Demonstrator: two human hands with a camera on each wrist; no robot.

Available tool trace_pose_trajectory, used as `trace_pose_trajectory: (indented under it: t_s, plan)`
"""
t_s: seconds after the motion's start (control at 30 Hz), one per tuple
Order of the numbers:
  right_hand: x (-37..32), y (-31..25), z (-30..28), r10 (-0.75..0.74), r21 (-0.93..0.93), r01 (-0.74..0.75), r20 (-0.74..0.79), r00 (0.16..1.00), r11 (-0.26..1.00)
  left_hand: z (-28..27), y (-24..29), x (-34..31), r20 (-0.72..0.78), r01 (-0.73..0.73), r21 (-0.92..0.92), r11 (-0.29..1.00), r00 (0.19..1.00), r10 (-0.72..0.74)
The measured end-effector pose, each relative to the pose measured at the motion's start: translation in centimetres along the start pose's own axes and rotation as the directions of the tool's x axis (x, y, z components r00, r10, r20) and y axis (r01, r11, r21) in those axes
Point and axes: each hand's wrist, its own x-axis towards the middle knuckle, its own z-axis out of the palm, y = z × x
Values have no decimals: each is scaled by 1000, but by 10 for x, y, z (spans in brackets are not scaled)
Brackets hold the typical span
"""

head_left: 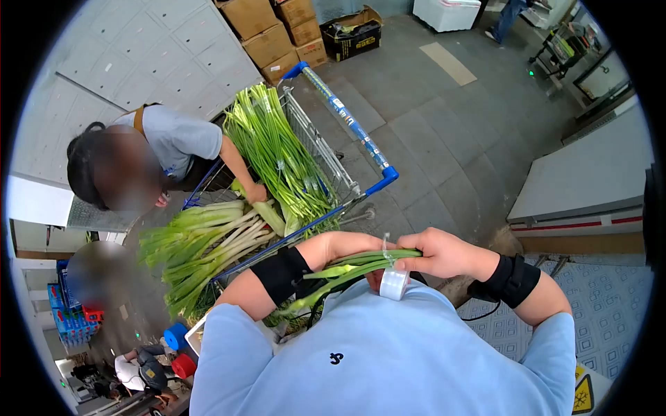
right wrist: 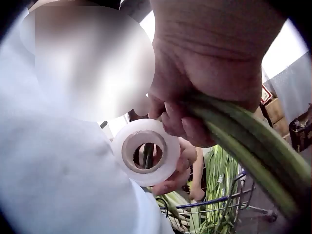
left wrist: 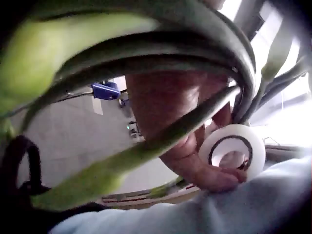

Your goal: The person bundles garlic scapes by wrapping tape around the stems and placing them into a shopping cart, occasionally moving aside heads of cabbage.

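Observation:
Several long green stalks lie across the front of the shirt. My right hand grips them near one end, its fingers curled round the stalks in the right wrist view. Under the stalks, my left hand holds a roll of clear tape, its fingers bent against the roll's edge. A strip of tape rises from the roll beside the stalks. Part of the left hand is hidden behind the stalks and roll in the head view.
A blue-railed cart full of leafy green bundles stands just ahead. Another person's hand reaches into it from the left. Behind are cardboard boxes, a black crate and grey lockers. A white-topped unit stands right.

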Motion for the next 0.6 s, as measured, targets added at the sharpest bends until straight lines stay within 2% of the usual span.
trace_pose_trajectory:
  t_s: [0.03,0.13,0.23,0.27,0.33,0.43,0.5,0.57,0.6]
  plan:
    - [-1,5,2,12,51,-12,11,1000,999,1,-2,-3,44,12,-223,975,999,-3]
    - [-5,16,5,48,74,-50,20,999,996,8,-6,-2,47,14,-345,938,999,3]
    - [-11,25,10,14,47,-11,-67,998,999,8,-10,12,-115,128,-81,988,984,-137]
    - [-14,25,11,32,33,-29,-86,996,999,6,-9,15,-97,168,-26,985,981,-170]
    - [-21,23,10,71,4,-71,-130,989,997,2,-10,21,-87,158,-116,981,982,-169]
    - [-27,26,11,108,110,-96,-113,988,989,14,2,17,-32,83,-311,947,995,-98]
    - [-29,25,11,95,146,-76,-128,987,986,18,11,10,12,38,-352,935,999,-36]
    - [-30,25,9,96,164,-74,-135,986,984,11,13,7,62,1,-285,959,998,17]
    - [-30,26,9,103,163,-81,-129,986,983,9,12,10,59,-18,-178,984,998,29]
